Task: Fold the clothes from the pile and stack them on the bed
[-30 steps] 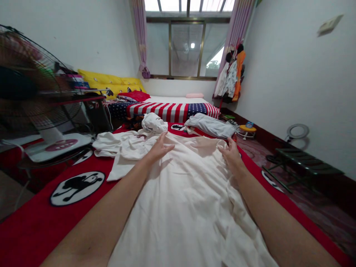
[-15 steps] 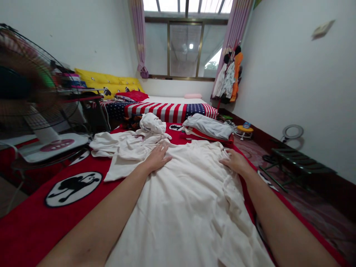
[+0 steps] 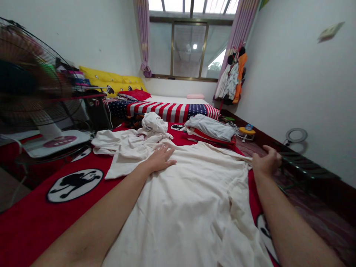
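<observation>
A white shirt point(image 3: 191, 193) lies spread on the red blanket point(image 3: 25, 230), wrinkled along its right side. My left hand point(image 3: 160, 158) rests flat on its upper left part, fingers stretched out. Out past the blanket's right edge, my right hand point(image 3: 266, 161) pinches the end of a sleeve and draws it out taut to the side. Beyond my left hand lies a crumpled white garment point(image 3: 122, 146), with a bunched white cloth point(image 3: 154, 123) behind it. A stack of folded clothes point(image 3: 210, 128), grey on top with red below, sits past the shirt's far edge.
At the left a fan point(image 3: 52, 139) stands close to the blanket. A dark folding bench point(image 3: 311, 167) and a ring light point(image 3: 296, 135) are on the right, with a small yellow stool point(image 3: 247, 131) farther back. A bed with a striped cover point(image 3: 158, 110) is under the window.
My right hand has moved right and outward, pulling the sleeve from a bunched position into a straight line. My left hand stays pressed on the shirt.
</observation>
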Motion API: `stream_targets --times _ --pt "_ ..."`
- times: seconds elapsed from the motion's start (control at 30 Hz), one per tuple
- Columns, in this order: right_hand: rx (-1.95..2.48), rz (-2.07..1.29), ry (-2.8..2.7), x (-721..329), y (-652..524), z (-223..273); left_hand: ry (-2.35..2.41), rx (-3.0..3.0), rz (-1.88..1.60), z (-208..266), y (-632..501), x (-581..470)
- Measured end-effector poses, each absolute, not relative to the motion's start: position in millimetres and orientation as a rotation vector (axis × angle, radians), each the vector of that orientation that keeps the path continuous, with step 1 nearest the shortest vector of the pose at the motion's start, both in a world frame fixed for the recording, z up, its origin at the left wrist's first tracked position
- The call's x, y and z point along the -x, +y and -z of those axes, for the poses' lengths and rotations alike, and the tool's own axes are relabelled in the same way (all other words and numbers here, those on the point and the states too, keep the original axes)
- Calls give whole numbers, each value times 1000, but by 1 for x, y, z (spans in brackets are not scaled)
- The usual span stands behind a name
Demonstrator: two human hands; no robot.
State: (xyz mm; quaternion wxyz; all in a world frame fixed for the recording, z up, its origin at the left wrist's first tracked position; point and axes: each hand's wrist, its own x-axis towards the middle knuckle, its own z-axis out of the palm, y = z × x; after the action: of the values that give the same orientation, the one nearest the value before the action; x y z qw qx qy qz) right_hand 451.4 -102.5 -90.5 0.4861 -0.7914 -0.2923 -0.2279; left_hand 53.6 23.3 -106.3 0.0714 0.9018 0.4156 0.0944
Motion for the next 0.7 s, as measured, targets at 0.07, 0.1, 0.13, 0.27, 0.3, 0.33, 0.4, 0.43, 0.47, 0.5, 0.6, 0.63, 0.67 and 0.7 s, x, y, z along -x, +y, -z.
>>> stream_targets --times 0.07,0.1,0.13,0.27,0.3,0.33,0.4,0.43,0.47,0.5,0.6,0.63,0.67,0.7 --pt "1772 510 -892 -426 -92 84 1246 -2710 -292 108 24 -53" --pt "1702 424 -991 -412 -85 81 1249 -2710 -289 108 24 -53" --pt "1656 302 -1083 -398 -78 80 1253 -2712 -285 108 24 -54" --pt "1695 -144 -1367 -351 -45 86 1256 -2733 -284 106 19 -55" --pt "1726 -184 -1410 -344 -36 89 1263 -2738 -281 105 18 -56" --pt "1755 -197 -1433 -339 -26 90 1271 -2743 -273 105 17 -57" --pt "1830 -196 -1436 -336 -6 92 1286 -2756 -261 104 15 -57" --pt "1878 -191 -1422 -336 3 92 1285 -2764 -260 104 14 -57" --pt "1928 -186 -1402 -338 11 91 1281 -2767 -261 104 14 -57" --pt "1975 -184 -1381 -341 19 90 1278 -2763 -266 104 14 -57" --pt "2059 -204 -1348 -350 38 87 1271 -2711 -285 104 15 -56" --pt "2064 -212 -1342 -353 43 87 1277 -2693 -305 103 15 -56" --pt "2058 -214 -1332 -356 48 87 1284 -2681 -332 102 16 -56" --pt "2045 -208 -1314 -359 52 87 1294 -2671 -362 101 16 -56"
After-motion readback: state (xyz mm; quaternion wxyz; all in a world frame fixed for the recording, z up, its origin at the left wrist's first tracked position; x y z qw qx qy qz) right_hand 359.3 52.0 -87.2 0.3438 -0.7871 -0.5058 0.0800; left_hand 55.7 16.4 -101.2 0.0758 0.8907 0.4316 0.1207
